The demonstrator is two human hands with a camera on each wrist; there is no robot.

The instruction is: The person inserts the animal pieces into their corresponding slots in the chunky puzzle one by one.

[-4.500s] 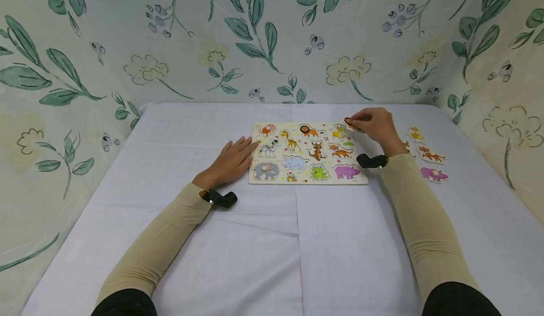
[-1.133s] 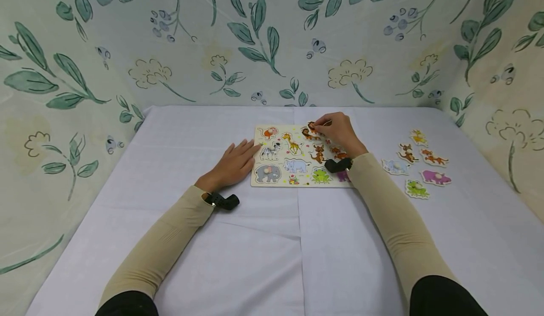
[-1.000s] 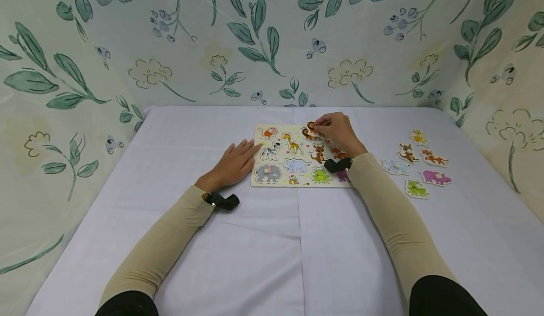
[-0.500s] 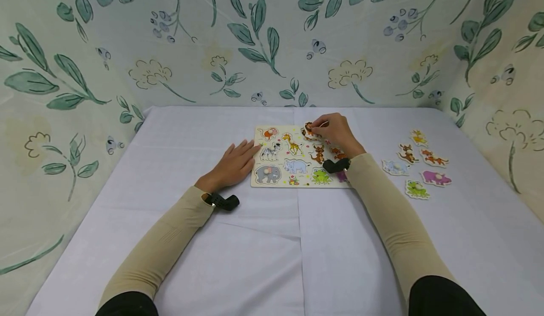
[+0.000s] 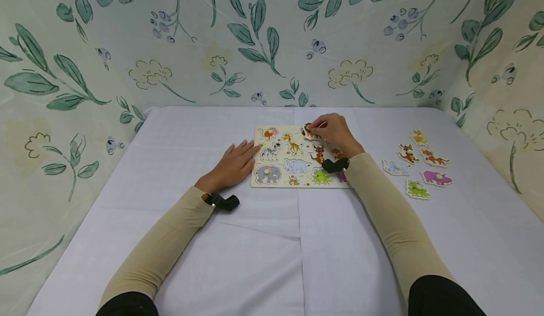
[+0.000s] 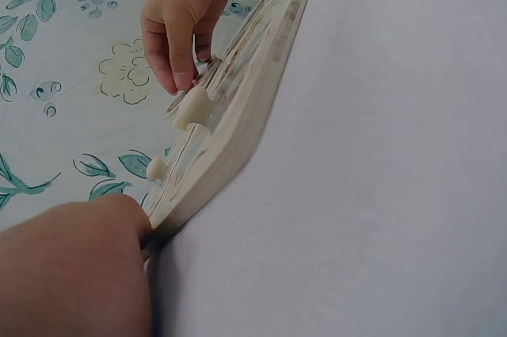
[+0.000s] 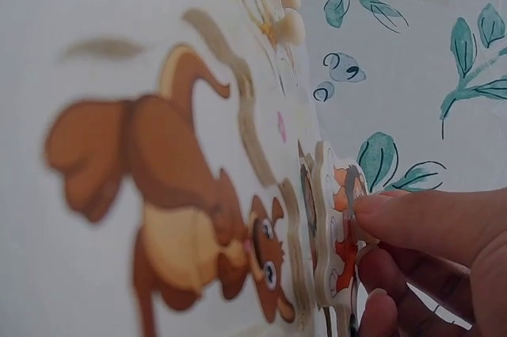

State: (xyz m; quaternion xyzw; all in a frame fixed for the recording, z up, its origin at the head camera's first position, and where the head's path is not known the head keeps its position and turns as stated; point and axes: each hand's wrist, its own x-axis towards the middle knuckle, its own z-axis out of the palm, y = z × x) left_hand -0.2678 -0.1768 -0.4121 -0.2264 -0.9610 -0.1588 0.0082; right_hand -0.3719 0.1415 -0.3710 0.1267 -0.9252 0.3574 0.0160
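A wooden animal puzzle board point(image 5: 281, 147) lies near the back of the white table. My left hand point(image 5: 230, 165) rests flat at its left edge, fingers extended and fingertips right at the rim. Thumb and fingers of my right hand point(image 5: 336, 132) pinch the lion piece point(image 5: 308, 131) over the lion picture in the top row. Up close in the right wrist view, the lion piece point(image 7: 344, 269) stands tilted at the board face beside the printed kangaroo point(image 7: 182, 234). Knobbed pieces, among them the grey elephant point(image 5: 267, 174), sit in the board's left column. My right forearm covers the board's lower right corner.
Loose pieces lie on the table to the right: a yellow animal point(image 5: 419, 138), a kangaroo point(image 5: 408, 153), a tiger point(image 5: 434, 158), a pale blue animal point(image 5: 395, 167), a purple hippo point(image 5: 437, 178) and a frog point(image 5: 417, 189). A patterned curtain point(image 5: 272, 42) hangs behind the table.
My right hand has carried the lion piece leftward from beyond the board's right edge onto the lion picture, then shifted slightly left and down. The left hand has stayed put.
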